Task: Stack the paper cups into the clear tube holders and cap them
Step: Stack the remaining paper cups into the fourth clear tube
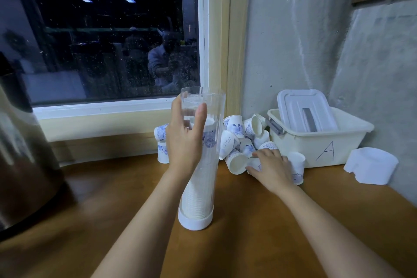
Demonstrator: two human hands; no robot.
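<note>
While the tube [208, 165] is standing upright on the table [248, 237], seated in its white base cap [195, 221], the stack [197, 201] inside it is reaching roughly three quarters of the way up. Filling therefore looks well advanced but not finished. The tube's top is standing open, so capping is yet to be done. The left hand [184, 142] is gripping the tube near its upper end, thumb on the near side and fingers wrapping round the far side, holding it steady. The right hand [270, 165] is lying just to the right, in the pile of loose cups [234, 133], with fingers and thumb curling round one cup [253, 162] that is lying on its side, probably the next to go in. Many cups are waiting in that pile, and two more [161, 142] are sitting stacked behind the left hand. They look like more than the remaining space will take, though no second tube is showing. Behind the pile, a white bin [320, 144] marked A is holding its own lid [302, 108] at a tilt. Right of it a white round thing [370, 165] is lying on the table; whether it is the top cap I cannot tell.
</note>
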